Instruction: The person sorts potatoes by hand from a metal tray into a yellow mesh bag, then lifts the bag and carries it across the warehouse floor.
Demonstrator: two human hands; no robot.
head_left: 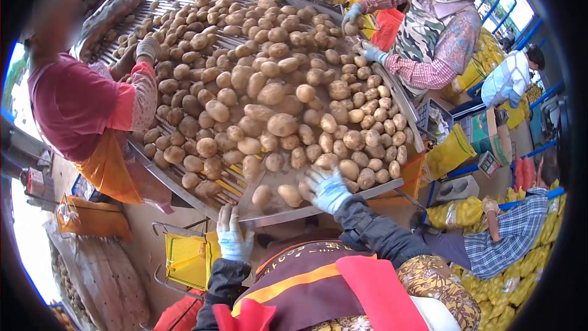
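Observation:
Many potatoes lie heaped on a metal sorting table in front of me. My right hand, in a white and pale blue glove, rests at the table's near side with its fingers spread. Its fingertips are beside a potato and close to the pile's front edge. A second potato lies a little farther left on the bare metal. My left hand, gloved alike, is at the table's near rim with its fingers stretched out and nothing in them.
A yellow mesh bag hangs on a wire frame below my left side. Co-workers stand at the left, far right and back of the table. Filled yellow sacks and a person in a checked shirt are at lower right.

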